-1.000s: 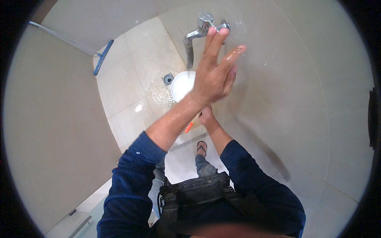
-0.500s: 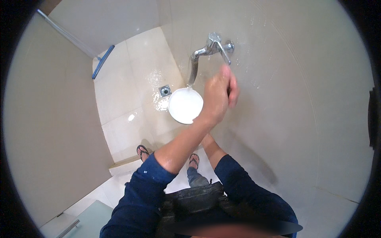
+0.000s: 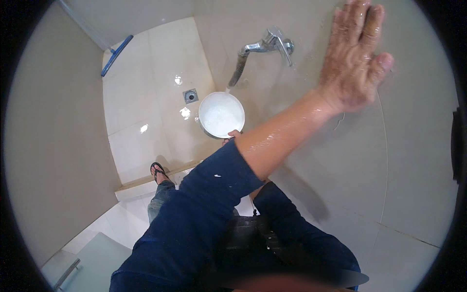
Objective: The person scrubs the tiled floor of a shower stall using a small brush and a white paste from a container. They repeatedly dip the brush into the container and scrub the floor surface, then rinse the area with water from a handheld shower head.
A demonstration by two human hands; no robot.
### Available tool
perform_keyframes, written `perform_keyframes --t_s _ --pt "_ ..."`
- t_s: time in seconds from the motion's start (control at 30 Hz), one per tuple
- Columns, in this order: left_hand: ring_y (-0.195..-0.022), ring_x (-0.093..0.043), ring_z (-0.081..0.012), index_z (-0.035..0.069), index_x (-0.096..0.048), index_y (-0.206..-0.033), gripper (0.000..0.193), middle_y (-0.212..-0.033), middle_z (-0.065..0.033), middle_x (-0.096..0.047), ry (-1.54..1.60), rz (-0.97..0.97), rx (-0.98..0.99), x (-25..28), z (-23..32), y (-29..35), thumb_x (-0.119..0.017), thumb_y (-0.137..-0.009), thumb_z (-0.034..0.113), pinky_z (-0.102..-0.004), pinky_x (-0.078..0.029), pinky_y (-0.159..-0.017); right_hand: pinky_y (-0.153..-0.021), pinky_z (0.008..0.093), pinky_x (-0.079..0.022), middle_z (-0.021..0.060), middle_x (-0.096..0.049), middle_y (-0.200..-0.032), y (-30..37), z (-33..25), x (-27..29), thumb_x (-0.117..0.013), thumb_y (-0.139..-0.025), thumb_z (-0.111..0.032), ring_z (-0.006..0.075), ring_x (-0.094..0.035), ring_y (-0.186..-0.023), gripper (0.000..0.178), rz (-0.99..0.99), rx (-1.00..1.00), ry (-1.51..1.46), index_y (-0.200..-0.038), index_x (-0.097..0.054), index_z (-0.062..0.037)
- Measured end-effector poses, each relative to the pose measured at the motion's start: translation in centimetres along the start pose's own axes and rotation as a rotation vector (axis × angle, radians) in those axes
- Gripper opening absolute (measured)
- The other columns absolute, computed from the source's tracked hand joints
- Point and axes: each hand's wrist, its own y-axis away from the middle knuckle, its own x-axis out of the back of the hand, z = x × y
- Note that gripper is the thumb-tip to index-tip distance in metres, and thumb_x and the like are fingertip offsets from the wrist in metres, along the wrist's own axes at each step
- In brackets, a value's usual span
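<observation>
My left hand [image 3: 355,58] reaches across to the upper right, wet, fingers stretched out over the beige wall [image 3: 413,146]. Its back faces me and it holds nothing. Lower down, my right hand [image 3: 234,134] grips the near rim of a round white tub [image 3: 200,119], passing beneath my left forearm, which hides much of it. Whitish, frothy-looking water shows inside the tub. Above the tub, a chrome tap [image 3: 265,46] with a lever handle juts from the wall. Its flexible spout [image 3: 238,70] hangs down to the tub's far edge.
A square floor drain [image 3: 190,96] lies left of the tub on wet tiles. A blue squeegee [image 3: 116,56] leans in the far left corner. A low step [image 3: 141,185] crosses the floor by my sandalled foot [image 3: 158,171]. A glass panel with a handle [image 3: 67,273] is at lower left.
My left hand has swung from beside the tap up and right to the wall, its fingers now spread. My right hand now shows on the tub's rim. The view has shifted slightly.
</observation>
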Motion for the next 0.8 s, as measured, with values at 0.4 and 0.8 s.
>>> perform_keyframes --t_s 0.4,0.8 --pt "-0.144 -0.023 -0.0357 -0.001 -0.029 -0.147 0.063 -0.152 -0.0224 -0.029 0.075 0.099 0.850 0.2 -14.8 26.3 -0.029 -0.103 0.044 -0.0433 -0.017 -0.117 -0.054 0.0311 -0.048 0.0065 -0.049 -0.073 -12.6 4.3 8.5 -0.062 -0.077 -0.013 0.0168 -0.051 -0.059 0.027 0.038 0.091 0.090 -0.098 -0.045 -0.0075" --pt "-0.085 -0.069 -0.0310 0.004 -0.067 -0.084 0.038 -0.082 -0.0127 -0.070 0.992 -0.654 0.841 12.0 -17.4 -10.9 -0.044 -0.098 0.029 -0.0425 -0.055 -0.082 -0.048 0.0318 -0.047 0.0067 -0.049 -0.084 -12.4 4.5 8.3 -0.060 -0.073 -0.006 0.0161 -0.049 -0.057 0.040 0.103 0.114 0.029 -0.108 -0.042 -0.0105"
